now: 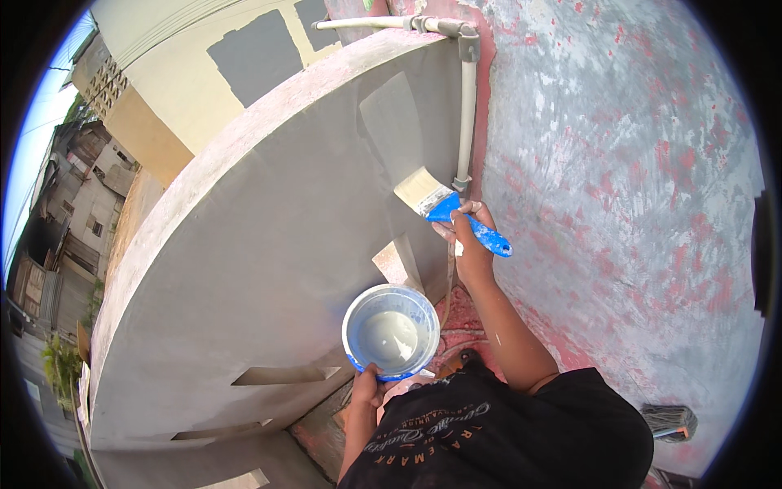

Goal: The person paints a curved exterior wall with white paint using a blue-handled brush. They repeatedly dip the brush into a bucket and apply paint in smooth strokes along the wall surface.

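My right hand [472,236] grips a wide paintbrush [489,237] by its blue, paint-spotted handle. The brush's pale bristles point up and left, at or close to the grey wall [285,212]; I cannot tell whether they touch. Above them a lighter, wet-looking patch [391,122] marks the wall. My left hand [368,389] holds a plastic tub [352,326] with a blue rim by its near edge, thumb over the side. Whitish liquid paint [389,338] lies inside the tub. White smears show on my right hand.
A white pipe [467,114] runs along the wall's top and down the corner. To the right stands a blotchy grey and pink wall [627,179]. The grey wall has slot openings [285,375]. A brush head with dark bristles [669,422] lies at lower right.
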A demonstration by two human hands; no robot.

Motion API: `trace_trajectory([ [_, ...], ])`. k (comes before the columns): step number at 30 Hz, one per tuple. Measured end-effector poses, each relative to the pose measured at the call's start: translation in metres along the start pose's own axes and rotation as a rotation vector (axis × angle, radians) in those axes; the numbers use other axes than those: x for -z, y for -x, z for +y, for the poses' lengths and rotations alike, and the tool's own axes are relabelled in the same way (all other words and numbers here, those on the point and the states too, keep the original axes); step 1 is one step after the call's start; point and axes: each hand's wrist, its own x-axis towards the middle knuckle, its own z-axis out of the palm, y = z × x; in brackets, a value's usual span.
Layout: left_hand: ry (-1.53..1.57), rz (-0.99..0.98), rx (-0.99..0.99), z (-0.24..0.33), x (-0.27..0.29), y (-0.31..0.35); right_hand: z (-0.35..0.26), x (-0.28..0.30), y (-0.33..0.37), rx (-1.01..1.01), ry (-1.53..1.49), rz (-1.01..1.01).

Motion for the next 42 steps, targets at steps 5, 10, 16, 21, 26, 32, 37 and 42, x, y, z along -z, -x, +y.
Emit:
trace_trajectory([
  [5, 0.009, -0.024, 0.004, 0.006, 0.001, 0.003, -0.032, -0.038, -0.006, 0.105, 0.002, -0.1],
  [10, -0.086, -0.006, 0.001, 0.013, -0.002, 0.01, -0.092, -0.107, -0.031, 0.424, -0.071, -0.247],
  [16, -0.026, -0.049, 0.009, 0.012, 0.008, 0.009, -0.07, -0.088, -0.008, 0.294, -0.072, -0.066],
  [21, -0.067, -0.09, -0.052, 0.007, 0.018, 0.008, -0.039, -0.067, 0.009, 0.201, 0.023, 0.019],
  [26, -0.081, -0.106, 0.038, 0.009, 0.018, 0.003, -0.082, -0.111, -0.017, 0.376, -0.076, -0.19],
  [32, -0.065, -0.123, 0.034, 0.013, 0.018, 0.003, -0.06, -0.095, -0.008, 0.327, -0.092, -0.184],
  [37, -0.053, -0.104, 0.038, 0.016, 0.019, 0.006, 0.014, -0.037, 0.034, 0.035, 0.082, 0.052],
  [42, -0.101, -0.076, 0.01, 0.022, 0.012, 0.007, -0.026, -0.069, 0.023, 0.106, -0.036, -0.036],
])
